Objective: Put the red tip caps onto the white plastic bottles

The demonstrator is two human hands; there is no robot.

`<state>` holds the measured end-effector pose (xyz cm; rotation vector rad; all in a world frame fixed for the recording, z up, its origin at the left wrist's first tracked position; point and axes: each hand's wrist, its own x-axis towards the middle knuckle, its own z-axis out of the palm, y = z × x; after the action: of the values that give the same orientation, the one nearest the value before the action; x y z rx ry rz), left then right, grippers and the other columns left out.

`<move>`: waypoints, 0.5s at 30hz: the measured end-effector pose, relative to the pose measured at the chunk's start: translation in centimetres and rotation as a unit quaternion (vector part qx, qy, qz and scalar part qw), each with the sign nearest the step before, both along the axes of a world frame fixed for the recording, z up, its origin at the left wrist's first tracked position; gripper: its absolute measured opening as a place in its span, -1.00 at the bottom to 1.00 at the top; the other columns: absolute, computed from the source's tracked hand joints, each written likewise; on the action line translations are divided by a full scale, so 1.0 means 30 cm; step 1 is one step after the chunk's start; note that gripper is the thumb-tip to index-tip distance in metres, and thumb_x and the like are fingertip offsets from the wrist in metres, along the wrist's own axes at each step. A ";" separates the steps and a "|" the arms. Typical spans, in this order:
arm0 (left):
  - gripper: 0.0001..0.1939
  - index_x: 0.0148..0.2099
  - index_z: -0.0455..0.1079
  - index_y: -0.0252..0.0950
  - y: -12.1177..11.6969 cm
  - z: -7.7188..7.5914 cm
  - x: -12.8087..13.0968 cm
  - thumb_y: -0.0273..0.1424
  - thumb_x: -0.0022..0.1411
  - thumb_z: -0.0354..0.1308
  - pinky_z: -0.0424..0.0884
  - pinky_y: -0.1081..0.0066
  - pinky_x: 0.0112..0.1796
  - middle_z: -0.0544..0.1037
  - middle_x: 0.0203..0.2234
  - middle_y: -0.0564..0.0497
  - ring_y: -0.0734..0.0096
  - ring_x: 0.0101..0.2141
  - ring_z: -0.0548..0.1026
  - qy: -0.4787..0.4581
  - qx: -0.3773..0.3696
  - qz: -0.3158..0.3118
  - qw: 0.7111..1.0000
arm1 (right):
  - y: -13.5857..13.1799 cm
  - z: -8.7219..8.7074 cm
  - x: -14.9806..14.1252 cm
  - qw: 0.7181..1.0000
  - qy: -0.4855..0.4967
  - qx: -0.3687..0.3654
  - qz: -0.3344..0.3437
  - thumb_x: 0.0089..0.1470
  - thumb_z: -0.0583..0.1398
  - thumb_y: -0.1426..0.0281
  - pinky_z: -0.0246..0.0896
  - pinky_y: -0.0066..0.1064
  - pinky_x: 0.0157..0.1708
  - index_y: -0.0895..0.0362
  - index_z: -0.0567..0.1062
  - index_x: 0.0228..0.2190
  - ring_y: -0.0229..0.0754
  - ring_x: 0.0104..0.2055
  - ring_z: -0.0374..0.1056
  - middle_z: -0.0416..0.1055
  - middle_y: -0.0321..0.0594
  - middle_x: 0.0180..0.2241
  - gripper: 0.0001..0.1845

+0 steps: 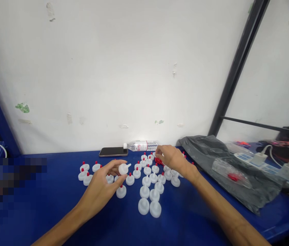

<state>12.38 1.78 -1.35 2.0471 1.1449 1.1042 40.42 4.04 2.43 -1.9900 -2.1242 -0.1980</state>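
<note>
Between the thumb and fingers of my left hand (106, 181) is a white nozzle cap (124, 168), its bare spout tilted to the right. My right hand (171, 158) reaches over a small pile of red tips (157, 160), fingers bent down and pressed together; whatever is in them is hidden. Several white nozzle caps with red tips, such as this one (121, 192), stand around my left hand. Bare caps without tips stand in rows in the middle, the nearest being a white cap (155, 208).
A phone (113, 151) and a clear plastic bottle (141, 146) lie along the wall. To the right, a grey plastic bag (211, 153) carries a clear bag with red tips (233, 174). Beyond it are a power strip (247, 159) and a dark metal post (236, 71).
</note>
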 end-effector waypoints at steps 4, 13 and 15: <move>-0.64 0.10 0.45 -0.13 0.008 -0.005 -0.003 -0.27 0.26 0.20 0.53 0.25 -0.06 0.66 -0.14 0.00 0.19 -0.11 0.61 0.014 0.010 0.002 1.000 | -0.008 0.017 -0.046 0.978 0.163 0.038 0.122 0.33 0.10 0.28 0.29 -0.44 -0.23 0.08 0.53 -0.18 -0.21 -0.24 0.52 0.60 -0.25 -0.22 -0.77; -0.60 0.14 0.49 -0.12 0.017 -0.038 -0.012 -0.20 0.29 0.15 0.50 0.14 -0.01 0.65 0.00 -0.02 0.06 -0.04 0.60 0.137 0.143 0.049 0.979 | -0.081 0.027 -0.155 0.886 0.335 -0.015 0.321 0.25 0.20 0.12 0.35 -0.46 -0.37 0.08 0.63 -0.25 -0.23 -0.41 0.51 0.61 -0.26 -0.35 -0.68; -0.59 0.15 0.48 -0.12 0.021 -0.046 -0.012 -0.19 0.30 0.14 0.48 0.13 0.01 0.64 0.01 -0.02 0.06 -0.02 0.59 0.145 0.144 0.047 0.978 | -0.089 0.020 -0.167 0.879 0.340 -0.026 0.333 0.23 0.22 0.12 0.35 -0.47 -0.38 0.07 0.64 -0.24 -0.24 -0.42 0.51 0.61 -0.28 -0.37 -0.68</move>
<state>12.01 2.42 -2.73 2.4658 1.2951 1.0924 35.41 1.36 3.04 -0.9858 -2.1387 0.5895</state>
